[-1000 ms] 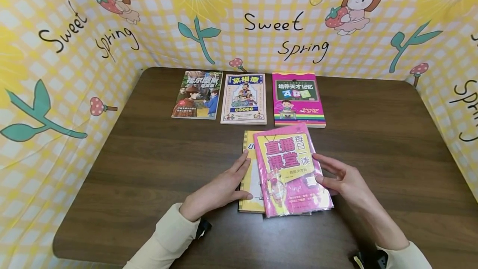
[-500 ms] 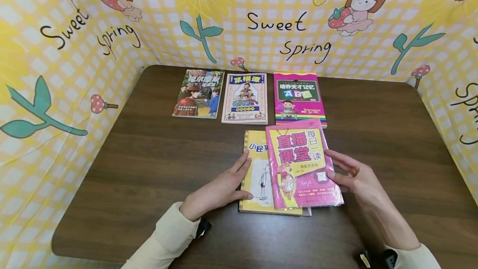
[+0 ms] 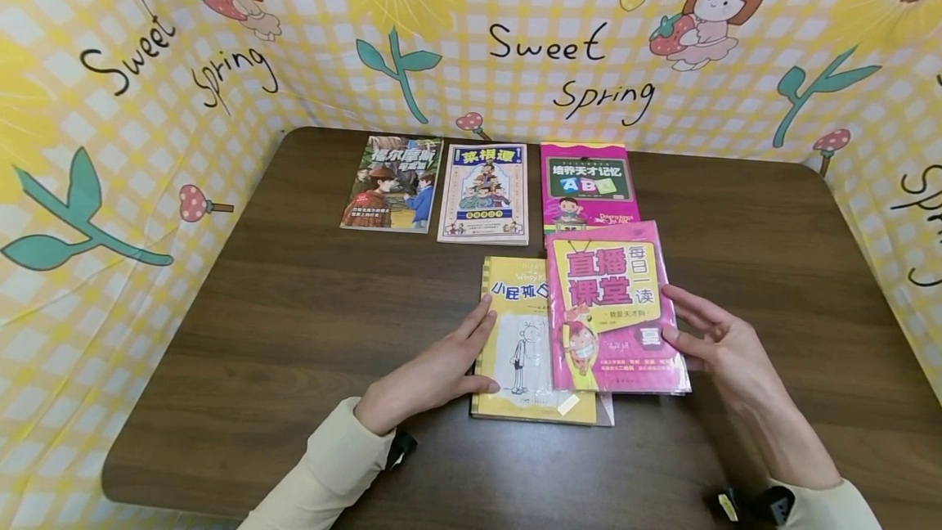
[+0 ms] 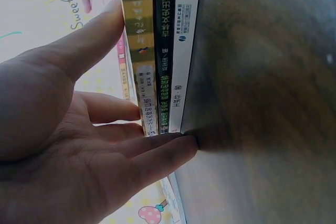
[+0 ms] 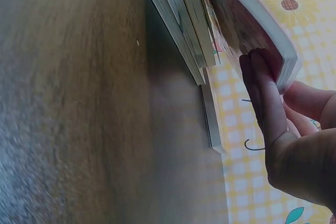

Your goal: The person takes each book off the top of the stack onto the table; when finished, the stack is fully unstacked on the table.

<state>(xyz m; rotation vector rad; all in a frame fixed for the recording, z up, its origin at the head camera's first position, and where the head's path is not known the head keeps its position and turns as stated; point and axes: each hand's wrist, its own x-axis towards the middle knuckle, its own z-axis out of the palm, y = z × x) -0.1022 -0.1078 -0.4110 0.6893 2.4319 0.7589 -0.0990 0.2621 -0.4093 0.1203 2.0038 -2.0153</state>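
A pink book [image 3: 614,346] is pinched at its right edge between the thumb and fingers of my right hand [image 3: 732,362]. The right wrist view shows this book [image 5: 262,19] raised off the stack, with fingers under it. It overlaps the right part of a yellow book [image 3: 530,407] with a cartoon figure, hiding some of its cover. Below the yellow book are a black-spined book [image 4: 165,40] and a white-spined book [image 4: 185,40]. Along the stack's left side lies my left hand [image 3: 434,366], its fairly straight fingers touching the spines.
Along the table's far edge lie a detective-style picture book [image 3: 390,184], a pale book with a blue title [image 3: 483,195], and a magenta ABC book [image 3: 586,174]. The lifted book covers that one's front edge. A yellow checked cloth [image 3: 441,6] surrounds the brown table [image 3: 294,334].
My right hand has drawn the pink book rightward and away from me, uncovering more of the yellow book's cover. My left hand has stayed at the stack's left side.
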